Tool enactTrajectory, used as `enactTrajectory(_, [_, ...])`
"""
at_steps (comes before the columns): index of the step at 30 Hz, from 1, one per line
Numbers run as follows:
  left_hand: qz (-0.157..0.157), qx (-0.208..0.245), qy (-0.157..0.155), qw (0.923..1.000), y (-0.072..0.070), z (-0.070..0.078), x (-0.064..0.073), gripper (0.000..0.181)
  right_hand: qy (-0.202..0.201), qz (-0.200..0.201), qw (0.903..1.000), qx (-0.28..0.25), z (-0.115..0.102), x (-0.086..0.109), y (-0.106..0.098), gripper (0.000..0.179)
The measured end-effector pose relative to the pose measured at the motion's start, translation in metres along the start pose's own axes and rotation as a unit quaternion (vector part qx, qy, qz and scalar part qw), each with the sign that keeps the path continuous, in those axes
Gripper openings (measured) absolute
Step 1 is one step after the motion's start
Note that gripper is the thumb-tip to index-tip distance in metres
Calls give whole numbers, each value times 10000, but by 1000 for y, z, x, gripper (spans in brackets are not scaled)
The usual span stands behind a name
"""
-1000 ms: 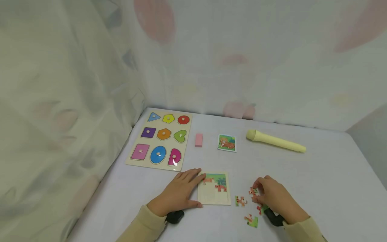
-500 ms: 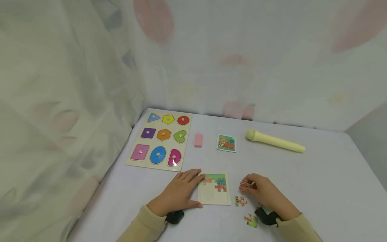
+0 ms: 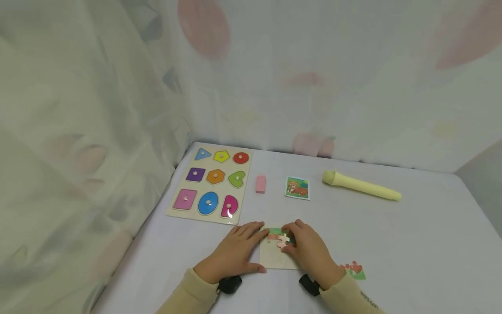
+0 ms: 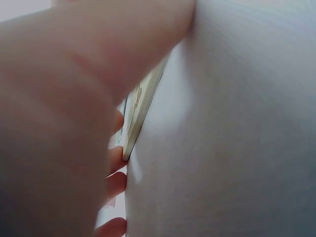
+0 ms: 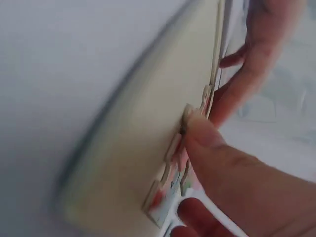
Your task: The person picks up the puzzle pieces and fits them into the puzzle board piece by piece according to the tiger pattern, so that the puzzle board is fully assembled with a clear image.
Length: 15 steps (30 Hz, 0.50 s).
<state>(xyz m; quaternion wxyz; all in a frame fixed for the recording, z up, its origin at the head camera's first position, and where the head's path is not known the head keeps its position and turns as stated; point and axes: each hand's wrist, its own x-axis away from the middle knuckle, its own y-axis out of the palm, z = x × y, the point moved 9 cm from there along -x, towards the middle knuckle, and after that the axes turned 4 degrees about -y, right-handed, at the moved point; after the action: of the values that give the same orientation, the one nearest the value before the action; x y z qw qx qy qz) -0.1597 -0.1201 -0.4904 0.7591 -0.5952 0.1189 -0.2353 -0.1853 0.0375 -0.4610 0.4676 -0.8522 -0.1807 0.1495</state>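
A square wooden jigsaw board (image 3: 276,260) lies on the white table, with several tiger-picture pieces fitted along its top. My left hand (image 3: 230,256) rests at the board's left side, fingers spread and nearly straight. In the left wrist view its fingers touch the edge of the board (image 4: 143,116). My right hand (image 3: 313,253) pinches a jigsaw piece (image 3: 283,240) between thumb and fingers, over the fitted pieces. The thumb (image 5: 205,132) presses on that piece in the right wrist view. Loose pieces (image 3: 356,270) lie right of the right wrist, partly hidden by the forearm.
A shape puzzle board (image 3: 244,192) with knobbed colored shapes lies back left. A pink block (image 3: 260,184), a tiger picture card (image 3: 298,188) and a pale yellow stick with a rounded head (image 3: 364,186) lie in a row behind the hands. Curtains hang at the back and left.
My right hand has picked a jigsaw piece up from the loose ones and carried it left over the jigsaw board. The left hand has stayed at the board's left side.
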Motion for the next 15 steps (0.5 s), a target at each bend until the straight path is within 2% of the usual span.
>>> enactTrajectory(3, [-62, -52, -28, 10000, 2, 0, 0, 95, -426, 169, 9963, 732, -9, 8, -2, 34])
enactTrajectory(7, [-117, -82, -61, 9999, 2, 0, 0, 94, -1195, 78, 9840, 1318, -23, 21, 1, 24])
enactTrajectory(10, [-122, -109, -53, 9999, 1, 1, 0, 94, -1529, -116, 9775, 1451, -26, 28, 4, 28])
enactTrajectory(15, [-60, -150, -6, 9999, 0, 2, 0, 94, -1629, -352, 9751, 1466, -25, 31, 8, 38])
